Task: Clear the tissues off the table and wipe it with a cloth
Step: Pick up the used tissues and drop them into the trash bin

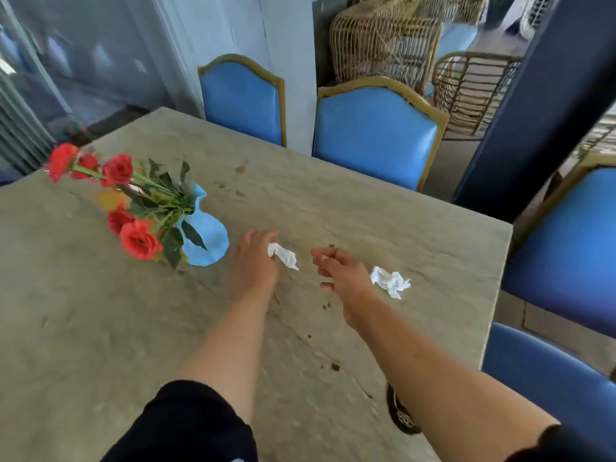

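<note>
The small crumpled white tissue (283,256) lies on the grey stone-look tabletop (366,211) right at my left hand (255,258), touching my fingertips; I reach palm-down with the fingers loosely extended, and as far as I can tell through the blur they are not yet closed around it. A second, larger wad of white tissue (390,281) sits just beside my right hand (340,271), on its outer side toward the table's right edge. That hand hovers with fingers half curled and thumb apart, holding nothing, probably ready to gather the second wad once the first is taken.

Using both hands makes sense here, since each tissue lies close to a different hand and both can go in one sweep. Dark brown crumbs and smears (334,364) dot the surface between and behind my forearms, which is what the cloth will be needed for; I see no cloth from here.

Just left of my left hand stands a light blue wavy-rimmed vase (208,238) of red artificial roses (138,240), close enough to knock. Blue padded chairs with gold-coloured frames (376,135) ring the far side.
</note>
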Demonstrator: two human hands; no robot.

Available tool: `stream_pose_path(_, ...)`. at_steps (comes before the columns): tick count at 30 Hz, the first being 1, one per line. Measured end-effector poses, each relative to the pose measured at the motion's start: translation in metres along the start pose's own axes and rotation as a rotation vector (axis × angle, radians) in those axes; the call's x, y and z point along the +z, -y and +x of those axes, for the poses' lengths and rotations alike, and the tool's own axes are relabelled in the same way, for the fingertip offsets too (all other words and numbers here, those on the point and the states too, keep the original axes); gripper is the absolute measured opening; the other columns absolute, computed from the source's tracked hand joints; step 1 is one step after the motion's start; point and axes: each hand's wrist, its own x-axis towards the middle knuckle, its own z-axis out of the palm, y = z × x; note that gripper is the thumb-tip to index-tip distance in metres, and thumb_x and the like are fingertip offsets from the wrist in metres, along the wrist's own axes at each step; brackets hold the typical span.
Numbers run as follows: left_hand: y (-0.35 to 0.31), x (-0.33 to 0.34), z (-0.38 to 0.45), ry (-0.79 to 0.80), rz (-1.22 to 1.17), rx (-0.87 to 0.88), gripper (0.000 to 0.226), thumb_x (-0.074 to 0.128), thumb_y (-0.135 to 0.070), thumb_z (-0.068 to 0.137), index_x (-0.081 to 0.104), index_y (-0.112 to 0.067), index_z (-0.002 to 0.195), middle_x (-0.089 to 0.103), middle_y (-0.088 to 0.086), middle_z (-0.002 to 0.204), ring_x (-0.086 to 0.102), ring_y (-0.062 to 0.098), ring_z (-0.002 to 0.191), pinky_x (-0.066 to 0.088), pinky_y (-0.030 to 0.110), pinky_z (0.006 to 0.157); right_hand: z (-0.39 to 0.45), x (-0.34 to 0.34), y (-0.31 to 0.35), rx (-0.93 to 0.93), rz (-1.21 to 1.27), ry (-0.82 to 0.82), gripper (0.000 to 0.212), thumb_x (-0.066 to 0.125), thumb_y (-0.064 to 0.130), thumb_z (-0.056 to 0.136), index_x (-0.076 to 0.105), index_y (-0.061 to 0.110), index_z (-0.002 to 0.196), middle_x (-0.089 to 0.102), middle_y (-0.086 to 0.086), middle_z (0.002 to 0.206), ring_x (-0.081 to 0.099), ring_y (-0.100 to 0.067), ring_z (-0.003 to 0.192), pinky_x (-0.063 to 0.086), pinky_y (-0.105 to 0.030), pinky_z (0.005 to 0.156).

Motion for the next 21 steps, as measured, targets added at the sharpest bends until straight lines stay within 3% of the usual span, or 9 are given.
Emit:
stream_pose_path(4, 0.013, 0.017, 0.018, 0.101, 0.018, -0.020, 0.047, 0.045, -0.001, 0.086, 0.061, -0.020, 0.126, 0.048, 0.010, 0.136, 0.049, 0.029, 0.120, 0.035, 0.029, 0.093, 0.014, 0.001, -0.002, -0.009, 0.027, -0.013, 0.023, 0.051, 0.014, 0.093, 0.069, 0.027, 0.089, 0.066, -0.001, 0.103, 0.058, -0.015, 0.097, 0.047, -0.029, 0.076)
stream_pose_path(8, 0.019, 0.021, 0.021, 0.068, -0.182, -0.074, 0.035, 0.046, 0.006, 0.082, 0.072, -0.013, 0.097, 0.064, 0.007, 0.115, 0.060, 0.024, 0.102, 0.033, 0.021, 0.072, 0.018, -0.001, -0.008, -0.015, 0.013, -0.009, 0.026, 0.048, 0.012, 0.095, 0.067, 0.030, 0.093, 0.065, -0.006, 0.114, 0.059, -0.020, 0.105, 0.048, -0.028, 0.076)
stream_pose_path(11, 0.006, 0.017, 0.011, 0.085, -0.303, -0.051, 0.029, 0.051, 0.001, 0.086, 0.073, -0.016, 0.095, 0.065, -0.006, 0.101, 0.056, 0.010, 0.090, 0.036, 0.014, 0.066, 0.019, -0.001, -0.005, -0.004, 0.007, 0.004, 0.024, 0.046, 0.021, 0.098, 0.061, 0.033, 0.113, 0.059, -0.005, 0.123, 0.058, -0.017, 0.105, 0.051, -0.028, 0.081)
stream_pose_path(14, -0.015, 0.017, -0.004, 0.134, -0.391, 0.089, 0.024, 0.061, -0.004, 0.085, 0.070, -0.026, 0.089, 0.063, -0.007, 0.098, 0.061, 0.008, 0.082, 0.038, 0.002, 0.064, 0.014, -0.002, 0.001, 0.091, 0.156, 0.083, 0.031, 0.041, 0.038, 0.101, 0.050, 0.035, 0.130, 0.054, 0.006, 0.115, 0.055, -0.021, 0.109, 0.055, -0.037, 0.084)
stream_pose_path(16, -0.027, 0.021, -0.019, 0.125, -0.446, 0.128, 0.023, 0.066, -0.008, 0.083, 0.069, -0.031, 0.087, 0.062, -0.002, 0.100, 0.063, 0.005, 0.080, 0.043, 0.005, 0.068, 0.008, -0.004, 0.003, 0.141, 0.300, 0.097, 0.038, 0.039, 0.044, 0.100, 0.050, 0.027, 0.133, 0.057, 0.004, 0.115, 0.057, -0.024, 0.107, 0.055, -0.036, 0.074)
stream_pose_path(18, -0.044, 0.024, -0.035, 0.091, -0.478, 0.158, 0.018, 0.067, -0.010, 0.081, 0.070, -0.025, 0.090, 0.065, -0.003, 0.095, 0.063, 0.007, 0.082, 0.050, 0.019, 0.072, 0.004, -0.008, 0.003, 0.136, 0.397, 0.053, 0.040, 0.037, 0.044, 0.101, 0.053, 0.018, 0.127, 0.064, -0.009, 0.115, 0.061, -0.023, 0.095, 0.052, -0.032, 0.063)
stream_pose_path(21, -0.072, 0.027, -0.057, 0.103, -0.531, 0.235, 0.018, 0.064, -0.008, 0.084, 0.068, -0.024, 0.093, 0.068, -0.013, 0.091, 0.063, 0.002, 0.086, 0.050, 0.019, 0.076, 0.001, -0.026, 0.002, 0.087, 0.400, -0.057, 0.036, 0.035, 0.038, 0.103, 0.057, 0.011, 0.113, 0.066, -0.018, 0.111, 0.062, -0.024, 0.089, 0.049, -0.033, 0.064)
